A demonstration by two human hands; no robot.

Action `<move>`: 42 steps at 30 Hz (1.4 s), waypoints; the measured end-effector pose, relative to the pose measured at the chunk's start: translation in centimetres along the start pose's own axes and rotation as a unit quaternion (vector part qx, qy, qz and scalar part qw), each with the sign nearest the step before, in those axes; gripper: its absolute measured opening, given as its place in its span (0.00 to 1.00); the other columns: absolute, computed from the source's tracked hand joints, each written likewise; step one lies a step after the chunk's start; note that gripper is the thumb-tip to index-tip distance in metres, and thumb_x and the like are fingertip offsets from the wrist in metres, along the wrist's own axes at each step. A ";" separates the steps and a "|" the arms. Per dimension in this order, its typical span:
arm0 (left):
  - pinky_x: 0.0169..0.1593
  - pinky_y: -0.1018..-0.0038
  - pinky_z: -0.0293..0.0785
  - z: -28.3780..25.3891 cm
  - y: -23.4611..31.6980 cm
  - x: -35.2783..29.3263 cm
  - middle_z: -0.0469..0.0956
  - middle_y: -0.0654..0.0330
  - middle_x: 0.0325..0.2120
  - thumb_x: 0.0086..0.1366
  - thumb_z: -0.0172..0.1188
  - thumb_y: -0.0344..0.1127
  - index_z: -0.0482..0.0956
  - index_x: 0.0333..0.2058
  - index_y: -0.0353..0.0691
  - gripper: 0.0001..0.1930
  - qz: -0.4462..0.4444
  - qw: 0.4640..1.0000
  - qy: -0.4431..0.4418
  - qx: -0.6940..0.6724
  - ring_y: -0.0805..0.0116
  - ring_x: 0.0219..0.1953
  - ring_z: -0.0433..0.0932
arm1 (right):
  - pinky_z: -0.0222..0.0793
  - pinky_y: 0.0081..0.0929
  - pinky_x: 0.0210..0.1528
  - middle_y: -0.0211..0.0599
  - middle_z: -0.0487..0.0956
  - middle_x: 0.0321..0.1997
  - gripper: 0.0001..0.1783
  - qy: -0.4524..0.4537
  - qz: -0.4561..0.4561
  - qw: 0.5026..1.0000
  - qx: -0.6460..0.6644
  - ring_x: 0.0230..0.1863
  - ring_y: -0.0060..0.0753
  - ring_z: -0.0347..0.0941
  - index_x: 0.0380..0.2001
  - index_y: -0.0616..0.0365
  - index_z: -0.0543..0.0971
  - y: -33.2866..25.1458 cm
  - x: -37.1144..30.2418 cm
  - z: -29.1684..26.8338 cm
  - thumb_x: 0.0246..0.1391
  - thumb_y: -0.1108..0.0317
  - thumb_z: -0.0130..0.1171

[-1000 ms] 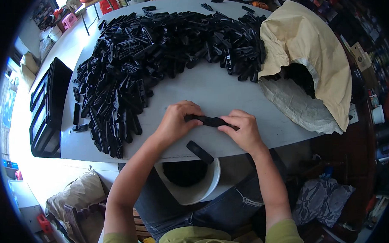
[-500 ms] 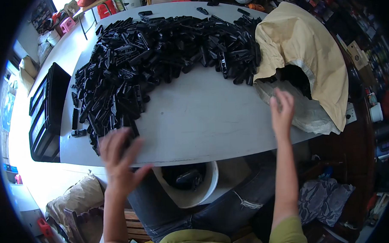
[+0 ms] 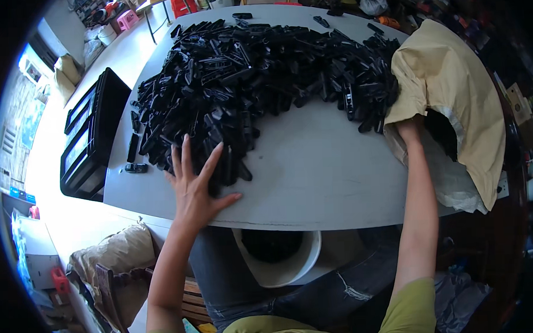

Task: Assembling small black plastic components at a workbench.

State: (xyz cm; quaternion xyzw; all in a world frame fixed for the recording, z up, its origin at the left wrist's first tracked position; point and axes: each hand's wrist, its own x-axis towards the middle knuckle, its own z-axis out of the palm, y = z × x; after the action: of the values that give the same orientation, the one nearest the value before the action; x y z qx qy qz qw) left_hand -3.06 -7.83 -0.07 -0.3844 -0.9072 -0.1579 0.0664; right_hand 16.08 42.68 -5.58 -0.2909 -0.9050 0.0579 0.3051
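A large heap of small, long black plastic parts [image 3: 216,68] curves across the grey table [image 3: 331,170]. At the heap's near left end, my left hand [image 3: 192,189] is open, its fingers spread and the fingertips against the black parts. My right hand [image 3: 412,132] reaches into the mouth of a tan paper sack [image 3: 445,60] lying on the table's right side. The sack's flap hides its fingers, so what they hold, if anything, does not show. More black shows in the dark sack opening.
A white bucket [image 3: 310,265] with dark contents stands below the table's near edge, between my legs. Left of the table is a black crate [image 3: 95,134]. A few stray black parts [image 3: 136,168] lie apart from the heap. A power socket [image 3: 502,187] sits beyond the sack.
My left hand has moved forward onto the near left end of the heap, fingers spreading. My right hand has gone from in front of the sack into its mouth. The whole view has shifted somewhat.
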 end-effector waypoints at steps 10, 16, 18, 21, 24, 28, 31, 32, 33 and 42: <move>0.57 0.21 0.41 2.6 5.2 4.0 0.41 0.51 0.70 0.42 0.74 0.56 0.69 0.60 0.69 0.42 0.036 0.999 0.015 -0.035 0.25 0.68 0.38 | 0.60 0.46 0.58 0.50 0.73 0.52 0.31 0.056 -0.014 0.998 -0.040 0.54 0.59 0.64 0.52 0.59 0.73 -5.0 -5.5 -1.6 0.44 0.60 0.68; 0.60 0.24 0.42 2.5 6.3 3.3 0.44 0.54 0.69 0.45 0.73 0.53 0.72 0.58 0.66 0.38 0.082 0.996 -0.006 -0.047 0.29 0.69 0.38 | 0.60 0.45 0.58 0.46 0.73 0.50 0.26 0.009 0.001 1.000 -0.004 0.55 0.53 0.64 0.50 0.53 0.75 -14.2 -10.9 -4.9 0.45 0.62 0.67; 0.60 0.24 0.41 2.5 6.3 3.0 0.44 0.54 0.70 0.45 0.73 0.52 0.71 0.58 0.66 0.38 0.093 0.994 -0.010 -0.055 0.31 0.69 0.37 | 0.60 0.46 0.59 0.46 0.72 0.51 0.26 -0.013 -0.022 1.000 0.008 0.55 0.53 0.63 0.51 0.51 0.75 -17.1 -12.0 -4.9 0.45 0.63 0.67; 0.60 0.24 0.38 1.8 6.1 2.7 0.44 0.54 0.70 0.47 0.72 0.51 0.70 0.60 0.65 0.39 0.099 0.993 -0.028 -0.054 0.34 0.70 0.36 | 0.58 0.48 0.60 0.47 0.70 0.51 0.29 -0.033 -0.044 0.996 0.071 0.56 0.55 0.62 0.52 0.50 0.75 -21.7 -12.4 -4.1 0.44 0.62 0.68; 0.61 0.25 0.35 1.1 6.0 2.3 0.42 0.53 0.71 0.47 0.72 0.52 0.68 0.62 0.65 0.41 0.092 0.994 -0.037 -0.051 0.38 0.72 0.35 | 0.56 0.45 0.62 0.47 0.71 0.55 0.28 -0.029 -0.057 0.995 0.080 0.59 0.54 0.62 0.55 0.52 0.74 -23.5 -11.5 -3.4 0.50 0.61 0.65; 0.63 0.38 0.44 1.7 5.7 1.9 0.54 0.53 0.64 0.44 0.74 0.51 0.71 0.57 0.53 0.39 0.156 0.983 0.055 -0.079 0.45 0.67 0.49 | 0.52 0.41 0.66 0.45 0.71 0.59 0.23 -0.023 -0.064 0.970 0.233 0.63 0.49 0.61 0.57 0.56 0.72 -22.8 -10.0 -3.9 0.60 0.61 0.55; 0.58 0.61 0.59 1.7 8.2 2.1 0.68 0.57 0.48 0.45 0.73 0.45 0.77 0.47 0.39 0.30 0.203 0.965 0.146 -0.075 0.57 0.53 0.65 | 0.58 0.38 0.63 0.45 0.75 0.53 0.17 0.044 -0.064 0.978 0.195 0.58 0.46 0.67 0.50 0.60 0.77 -22.6 -10.3 -6.8 0.60 0.66 0.54; 0.54 0.65 0.61 1.4 8.8 2.1 0.68 0.59 0.45 0.45 0.73 0.44 0.77 0.44 0.39 0.27 0.203 0.971 0.117 -0.056 0.60 0.49 0.66 | 0.63 0.36 0.57 0.44 0.76 0.49 0.13 0.025 -0.040 0.978 0.203 0.53 0.45 0.71 0.46 0.61 0.78 -22.9 -11.0 -7.7 0.58 0.70 0.55; 0.50 0.68 0.63 1.4 9.7 2.1 0.68 0.60 0.41 0.46 0.73 0.43 0.77 0.42 0.40 0.25 0.207 0.973 0.090 -0.041 0.63 0.46 0.67 | 0.68 0.34 0.52 0.44 0.78 0.44 0.10 0.008 -0.013 0.979 0.204 0.48 0.44 0.74 0.41 0.63 0.80 -22.9 -11.7 -8.7 0.56 0.74 0.56; 0.41 0.67 0.72 1.9 8.7 -0.3 0.74 0.57 0.40 0.52 0.61 0.24 0.75 0.39 0.37 0.14 0.257 0.962 0.074 -0.059 0.59 0.37 0.74 | 0.73 0.36 0.38 0.39 0.74 0.37 0.16 -0.105 -0.099 0.978 0.150 0.36 0.45 0.75 0.40 0.60 0.79 -26.2 -15.4 -8.4 0.44 0.77 0.65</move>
State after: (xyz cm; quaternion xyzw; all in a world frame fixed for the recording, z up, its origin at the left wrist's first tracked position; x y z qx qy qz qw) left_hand 3.38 -1.71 0.14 -0.5948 -0.7598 -0.2162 0.1487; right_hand 18.07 11.78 0.58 -0.1428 -0.9372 0.1930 0.2531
